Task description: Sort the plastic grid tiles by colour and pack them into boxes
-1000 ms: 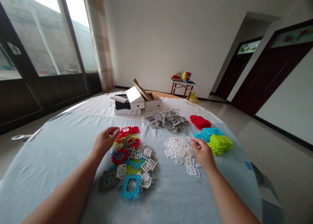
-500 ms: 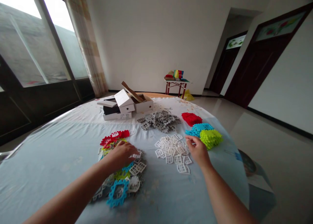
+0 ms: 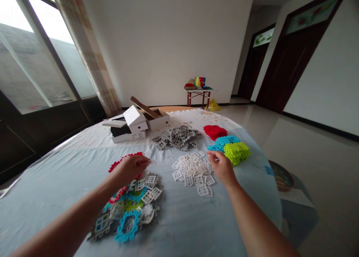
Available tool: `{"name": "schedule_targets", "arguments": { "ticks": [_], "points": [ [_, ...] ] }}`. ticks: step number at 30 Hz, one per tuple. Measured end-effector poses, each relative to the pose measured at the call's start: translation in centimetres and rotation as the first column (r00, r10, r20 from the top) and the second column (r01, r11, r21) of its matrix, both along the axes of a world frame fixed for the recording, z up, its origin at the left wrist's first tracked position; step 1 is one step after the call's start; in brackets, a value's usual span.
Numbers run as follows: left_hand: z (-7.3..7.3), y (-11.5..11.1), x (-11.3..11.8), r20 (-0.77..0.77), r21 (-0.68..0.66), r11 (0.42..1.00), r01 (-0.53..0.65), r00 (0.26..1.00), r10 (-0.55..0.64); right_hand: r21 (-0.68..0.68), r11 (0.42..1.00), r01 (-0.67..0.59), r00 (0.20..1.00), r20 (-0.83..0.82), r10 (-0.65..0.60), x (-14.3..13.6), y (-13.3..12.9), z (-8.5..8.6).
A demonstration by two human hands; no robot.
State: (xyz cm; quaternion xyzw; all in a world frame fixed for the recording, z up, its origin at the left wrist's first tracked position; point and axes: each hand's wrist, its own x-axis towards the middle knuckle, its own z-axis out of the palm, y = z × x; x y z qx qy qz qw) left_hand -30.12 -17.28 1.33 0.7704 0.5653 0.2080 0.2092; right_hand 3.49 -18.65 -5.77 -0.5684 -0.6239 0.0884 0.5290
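Observation:
My left hand (image 3: 136, 163) is closed in a pinch above the far end of a mixed heap. At its fingertips shows a blurred white window piece (image 3: 152, 163). Below lie interlocking plastic pieces: a blue frame piece (image 3: 128, 226), green, red and grey ones, and several white window pieces (image 3: 151, 194). My right hand (image 3: 222, 167) has its thumb and fingers drawn together; whatever they may hold is too small to make out. It hovers between the pile of white window pieces (image 3: 193, 169) and the blue pieces (image 3: 226, 142), close to the green stack (image 3: 237, 152).
Behind the white pile lies a heap of grey pieces (image 3: 179, 137), with red pieces (image 3: 214, 132) to its right. White boxes (image 3: 131, 132) stand at the back left of the cloth-covered round table (image 3: 70, 182). A small table (image 3: 198, 90) with things on it stands by the wall.
My left hand has risen off the mixed heap, away from me, uncovering more of it, with a white piece at its fingertips. My right hand stays beside the white pile. The view has shifted slightly.

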Motion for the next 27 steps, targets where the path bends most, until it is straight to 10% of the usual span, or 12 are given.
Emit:
{"name": "schedule_targets", "arguments": {
  "ticks": [10,17,27],
  "points": [
    [0.5,4.1,9.4,0.407,-0.104,0.987,0.122,0.911,-0.069,-0.014,0.999,0.04,0.999,0.014,-0.039,0.3,0.1,-0.3],
    [0.7,-0.4,5.7,-0.058,-0.024,0.987,0.156,0.986,-0.158,-0.023,0.999,0.035,0.999,0.006,-0.035,0.3,0.3,-0.4],
    [-1.5,-5.2,2.4,-0.434,-0.083,0.964,0.252,0.862,-0.263,-0.024,1.0,0.006,1.0,-0.008,-0.006,0.2,0.1,-0.5]
  ]
}}
